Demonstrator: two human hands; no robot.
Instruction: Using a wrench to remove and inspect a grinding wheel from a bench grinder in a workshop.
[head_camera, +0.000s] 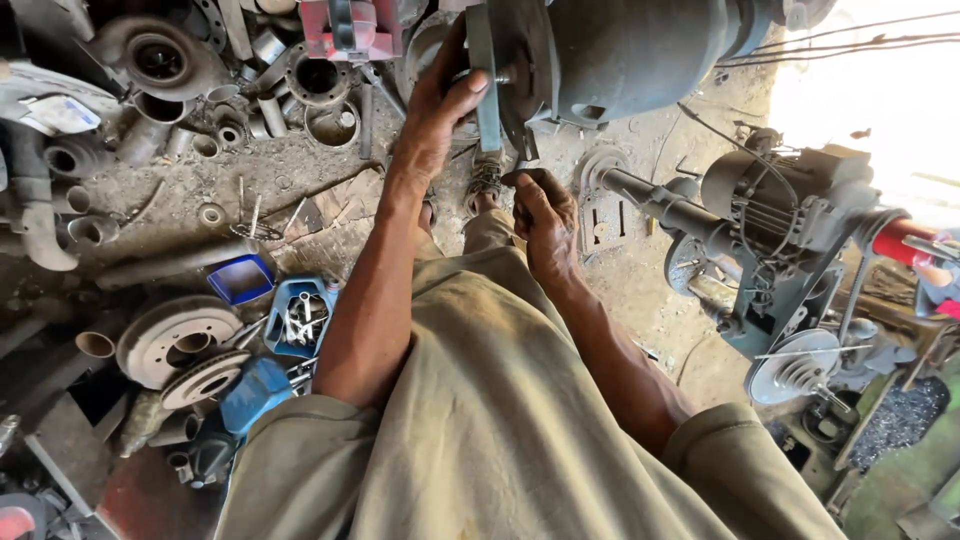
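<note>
My left hand (437, 108) reaches forward and grips a flat drive belt (487, 80) that runs over the pulley of a large grey-green motor (620, 50). My right hand (545, 222) is lower, below the pulley, with its fingers closed on a small dark part (523, 176) at the belt's lower end. What that part is I cannot make out. My khaki-clad body and sandalled feet (484, 178) fill the middle of the view.
Scrap metal lies on the dirt floor at left: pipes (60, 215), a turbo housing (150, 55), brake discs (175, 340), a blue tray of bolts (300, 318). At right stands a green machine (780, 220) with a stepped pulley (797, 365).
</note>
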